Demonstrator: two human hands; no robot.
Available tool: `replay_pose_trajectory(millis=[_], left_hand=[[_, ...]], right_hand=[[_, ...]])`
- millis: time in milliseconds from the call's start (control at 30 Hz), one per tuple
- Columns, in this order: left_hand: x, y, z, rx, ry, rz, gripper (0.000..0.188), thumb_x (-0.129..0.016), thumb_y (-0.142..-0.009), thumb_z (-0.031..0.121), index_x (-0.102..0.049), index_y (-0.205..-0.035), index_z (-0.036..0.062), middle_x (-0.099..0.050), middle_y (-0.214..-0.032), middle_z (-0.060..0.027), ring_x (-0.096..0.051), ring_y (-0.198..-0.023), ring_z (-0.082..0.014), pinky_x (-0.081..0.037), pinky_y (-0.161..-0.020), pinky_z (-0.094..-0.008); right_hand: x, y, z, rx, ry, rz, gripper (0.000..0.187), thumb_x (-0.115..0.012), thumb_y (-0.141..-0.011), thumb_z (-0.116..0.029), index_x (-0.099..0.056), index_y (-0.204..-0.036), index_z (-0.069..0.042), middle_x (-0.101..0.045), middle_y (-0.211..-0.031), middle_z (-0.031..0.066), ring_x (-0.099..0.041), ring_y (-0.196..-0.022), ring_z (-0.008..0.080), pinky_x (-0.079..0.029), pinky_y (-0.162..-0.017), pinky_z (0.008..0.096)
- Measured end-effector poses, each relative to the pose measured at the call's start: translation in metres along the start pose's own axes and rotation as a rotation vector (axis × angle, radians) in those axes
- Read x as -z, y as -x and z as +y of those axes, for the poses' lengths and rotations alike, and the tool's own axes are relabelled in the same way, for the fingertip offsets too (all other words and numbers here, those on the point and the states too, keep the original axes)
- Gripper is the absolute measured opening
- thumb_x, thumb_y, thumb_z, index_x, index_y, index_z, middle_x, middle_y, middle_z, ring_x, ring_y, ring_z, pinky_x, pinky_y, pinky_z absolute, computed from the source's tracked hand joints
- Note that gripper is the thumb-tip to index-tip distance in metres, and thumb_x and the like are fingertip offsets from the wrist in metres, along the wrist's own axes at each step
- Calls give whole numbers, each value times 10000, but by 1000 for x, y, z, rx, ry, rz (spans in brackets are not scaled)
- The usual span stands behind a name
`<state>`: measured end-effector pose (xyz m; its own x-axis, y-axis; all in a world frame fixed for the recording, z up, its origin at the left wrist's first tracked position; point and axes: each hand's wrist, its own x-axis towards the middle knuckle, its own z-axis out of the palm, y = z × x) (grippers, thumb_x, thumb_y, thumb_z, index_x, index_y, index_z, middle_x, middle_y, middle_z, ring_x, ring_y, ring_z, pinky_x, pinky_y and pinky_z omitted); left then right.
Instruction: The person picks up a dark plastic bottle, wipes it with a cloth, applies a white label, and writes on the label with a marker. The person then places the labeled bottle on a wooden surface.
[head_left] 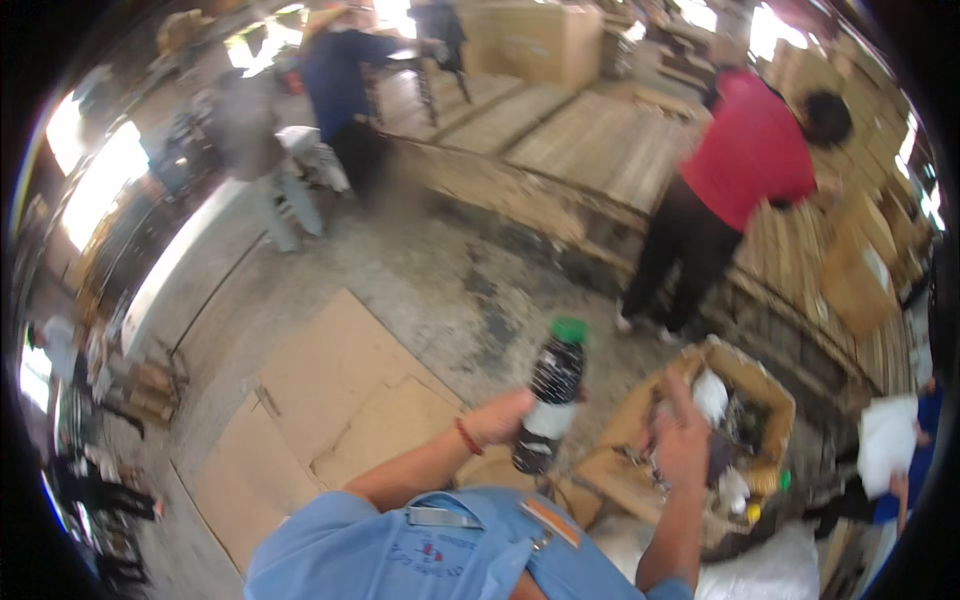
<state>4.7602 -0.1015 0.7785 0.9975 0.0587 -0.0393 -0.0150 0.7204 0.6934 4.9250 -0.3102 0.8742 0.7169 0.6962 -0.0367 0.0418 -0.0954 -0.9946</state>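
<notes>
My left hand (503, 418) is wrapped around a dark plastic bottle (555, 375) with a green cap and a pale label band. The bottle stands nearly upright in front of my chest, its top leaning slightly right. A red bracelet circles that wrist. Over an open cardboard box (612, 440) of mixed items, my right hand (683, 445) is raised with at least one finger stretched out. Motion blurs it, and its other fingers are partly hidden; I see nothing held in it. Beneath and beside it in the box lie a yellowish bottle (765, 482) and white crumpled pieces (710, 396).
Flat cardboard sheets (330, 385) cover the floor at left. A long wooden platform (600, 150) runs across the back, where a person in red (745, 150) bends over. Other people stand at far left and right. Clear plastic wrapping (765, 565) lies near my right arm.
</notes>
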Motion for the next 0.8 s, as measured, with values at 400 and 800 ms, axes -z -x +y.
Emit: replay_pose_trajectory(millis=[400,800], left_hand=[[63,155,26,-380,-52,263,765,-683,-843,578,-509,-1334,18,-629,-1222,-90,-639,-1075,-199,-523,-938,-373],[60,179,43,-419,3,103,922,-710,-743,687,-483,-1365,46,-549,-1338,-116,-536,-1258,-281,-489,-1021,-465]], right_hand=[[-237,23,46,-162,-31,-335,175,-583,-950,-91,-584,-1104,-6,-613,-755,38,-567,-598,99,-450,-494,255],[-242,48,21,-194,-95,-614,245,-588,-945,-79,-570,-1172,12,-625,-761,47,-526,-554,79,-413,-487,226]])
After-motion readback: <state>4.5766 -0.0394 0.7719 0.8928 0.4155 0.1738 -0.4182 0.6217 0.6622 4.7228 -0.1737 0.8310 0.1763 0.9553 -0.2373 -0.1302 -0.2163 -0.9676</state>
